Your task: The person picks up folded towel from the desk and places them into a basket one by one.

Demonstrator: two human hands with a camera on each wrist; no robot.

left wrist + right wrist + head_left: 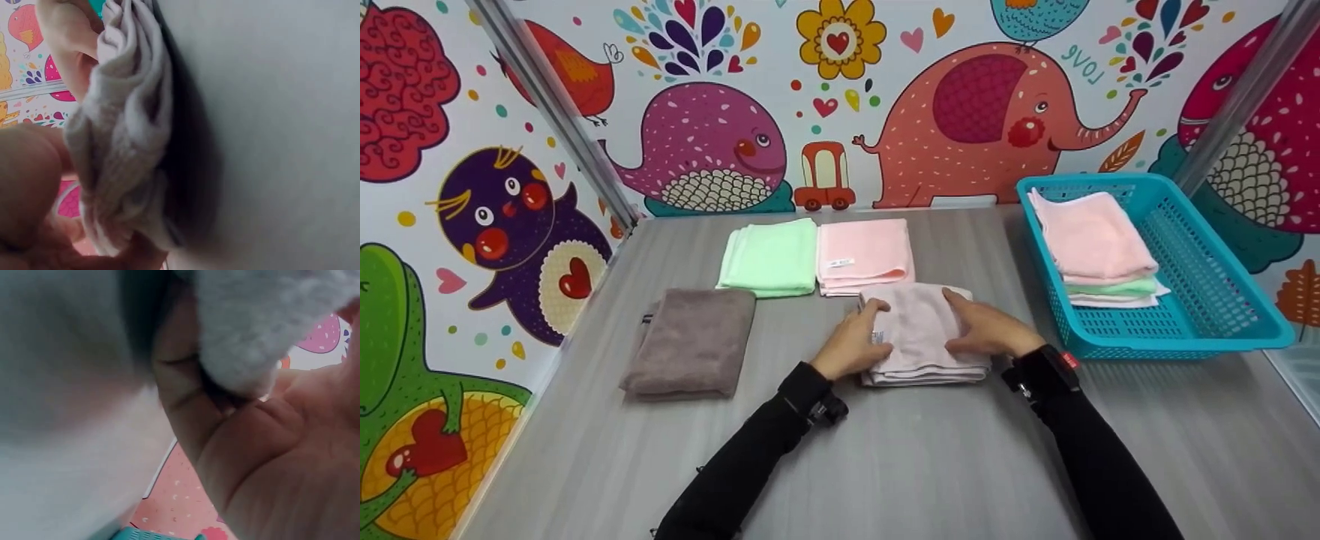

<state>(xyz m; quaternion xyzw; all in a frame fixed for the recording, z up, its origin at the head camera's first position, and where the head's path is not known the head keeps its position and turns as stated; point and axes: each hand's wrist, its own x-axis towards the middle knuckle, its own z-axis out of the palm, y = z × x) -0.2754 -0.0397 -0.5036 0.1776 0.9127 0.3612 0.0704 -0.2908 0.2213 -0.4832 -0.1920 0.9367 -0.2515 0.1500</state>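
A pale pinkish-grey towel (919, 326), folded into a square, lies between both hands in the middle of the table. My left hand (851, 341) grips its left side, thumb on top near a small label. On the opposite side, my right hand (990, 326) holds the edge, thumb on the upper face. In the right wrist view, fingers (180, 382) curl beneath the fluffy towel (242, 326). The left wrist view shows the towel's layered folds (124, 129) from the side, with a dark shadow under them. Some fingertips are hidden by the cloth.
Behind the towel lie a folded green towel (771, 259) and a folded pink towel (866, 255), side by side. A grey-brown towel (694, 341) is at left. The blue basket (1185, 345) at right contains a stack of folded towels (1099, 236). Patterned walls border the table.
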